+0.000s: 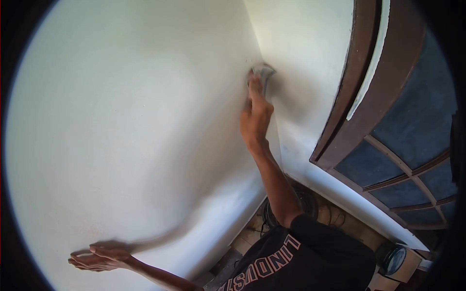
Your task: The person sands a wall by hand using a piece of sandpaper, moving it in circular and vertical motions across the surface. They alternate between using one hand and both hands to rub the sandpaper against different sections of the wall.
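My right hand [257,119] is raised to the inside corner between two pale walls, fingers wrapped round the handle of a putty knife [266,73]. Its wide, flared blade lies close against the corner, slightly blurred. One finger stretches along the tool towards the blade. Low on the left, my left hand [108,258] is held out beside the large wall [121,121], fingers extended and nothing in it. Soft shadows of both arms fall across that wall.
A brown wooden frame with dark glass panes [405,194] stands at the right. On the floor below the corner are a round black object [306,203] and cables. A clear round container [392,259] sits by a cardboard piece at the lower right.
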The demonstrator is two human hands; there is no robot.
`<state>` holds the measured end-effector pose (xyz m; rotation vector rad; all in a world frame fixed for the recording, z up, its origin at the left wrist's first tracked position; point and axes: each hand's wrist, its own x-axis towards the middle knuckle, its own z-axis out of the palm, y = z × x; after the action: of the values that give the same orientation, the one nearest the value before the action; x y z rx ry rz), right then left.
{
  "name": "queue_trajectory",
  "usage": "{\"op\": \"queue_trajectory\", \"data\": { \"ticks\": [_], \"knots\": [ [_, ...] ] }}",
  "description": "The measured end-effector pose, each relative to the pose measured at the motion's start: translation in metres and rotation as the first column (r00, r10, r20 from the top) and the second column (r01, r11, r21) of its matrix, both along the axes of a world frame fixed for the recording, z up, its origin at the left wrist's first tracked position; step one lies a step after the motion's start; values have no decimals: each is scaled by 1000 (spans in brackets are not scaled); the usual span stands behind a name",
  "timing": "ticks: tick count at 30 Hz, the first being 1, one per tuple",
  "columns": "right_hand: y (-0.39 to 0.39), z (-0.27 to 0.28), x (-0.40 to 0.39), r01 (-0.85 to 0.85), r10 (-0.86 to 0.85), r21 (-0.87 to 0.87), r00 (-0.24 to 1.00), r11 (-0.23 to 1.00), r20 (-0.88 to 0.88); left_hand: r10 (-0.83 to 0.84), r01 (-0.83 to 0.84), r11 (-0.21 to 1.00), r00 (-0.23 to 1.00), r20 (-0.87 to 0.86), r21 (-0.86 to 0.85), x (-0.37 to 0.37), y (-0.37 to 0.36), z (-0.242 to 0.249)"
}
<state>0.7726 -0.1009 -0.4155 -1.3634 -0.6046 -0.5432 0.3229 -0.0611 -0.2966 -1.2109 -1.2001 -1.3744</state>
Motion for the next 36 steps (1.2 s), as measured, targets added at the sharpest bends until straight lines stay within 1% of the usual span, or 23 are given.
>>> {"op": "queue_trajectory", "data": {
  "ticks": [1,2,3,4,6,8,9,12,13,16,18,19,20,22,24,25,26,28,30,31,34,35,36],
  "knots": [
    [3,20,4,5,-7,30,998,1000,67,-1,1,1000,1000,6,7,2,1,-1],
    [0,54,3,-39,20,109,986,993,167,-1,1,1000,1000,5,7,3,0,0],
    [5,77,5,-36,-14,169,958,985,285,-2,2,1000,1000,-8,-2,3,-1,2],
    [4,89,2,17,-40,103,974,995,225,-10,9,1000,1000,-19,-18,4,-3,3],
    [-7,62,13,-7,-12,55,940,998,340,-10,10,1000,1000,5,-20,5,-3,2],
    [-20,5,16,-52,59,-35,973,998,223,-7,7,1000,1000,25,-23,9,-3,1],
    [-20,-11,15,-79,90,-74,983,994,161,-4,5,1000,999,34,-21,8,-4,1],
    [-8,-7,11,24,-14,-68,989,997,148,-24,24,999,999,26,-21,4,-2,1],
    [-5,7,10,22,-19,-26,993,999,113,-25,25,1000,999,33,-13,5,-1,1],
    [-7,49,8,6,-21,53,955,999,296,-28,29,1000,999,28,-11,15,-5,3],
    [-8,43,5,19,-19,2,956,1000,293,-23,23,1000,999,30,-5,26,-10,4],
    [-9,40,3,19,-12,-19,955,1000,296,-23,23,1000,1000,-3,10,20,-8,2],
    [-13,29,5,-19,37,-67,961,998,275,-40,40,999,999,10,9,20,-5,-1],
    [-32,-26,0,-106,136,-160,972,981,193,-69,69,998,998,3,5,16,-6,0],
    [-40,-97,-13,-214,207,-154,976,965,-62,-60,60,998,998,0,12,17,-8,-1],
    [-41,-137,-20,-302,263,-145,935,942,-236,-59,59,998,998,-10,14,19,-7,0],
    [-41,-176,-24,-383,309,-119,863,916,-400,-54,55,998,998,-30,17,19,-6,0],
    [-40,-192,-27,-362,285,-103,853,926,-437,-46,47,999,996,-80,20,12,-4,0],
    [-31,-169,-25,-157,132,-117,972,981,-196,-45,47,999,994,-102,18,6,-2,-1],
    [-21,-169,-26,-263,266,48,924,964,-276,-46,48,999,994,-103,19,5,-1,-1],
    [-1,-169,-32,-53,42,-106,994,993,-105,-67,69,997,990,-126,14,4,-3,0],
    [-1,-163,-35,-107,103,-13,975,994,-199,-55,57,998,991,-123,16,3,-5,0],
    [-1,-177,-35,-125,123,4,968,992,-217,-43,45,999,992,-116,16,0,-6,-1]
  ]
}}
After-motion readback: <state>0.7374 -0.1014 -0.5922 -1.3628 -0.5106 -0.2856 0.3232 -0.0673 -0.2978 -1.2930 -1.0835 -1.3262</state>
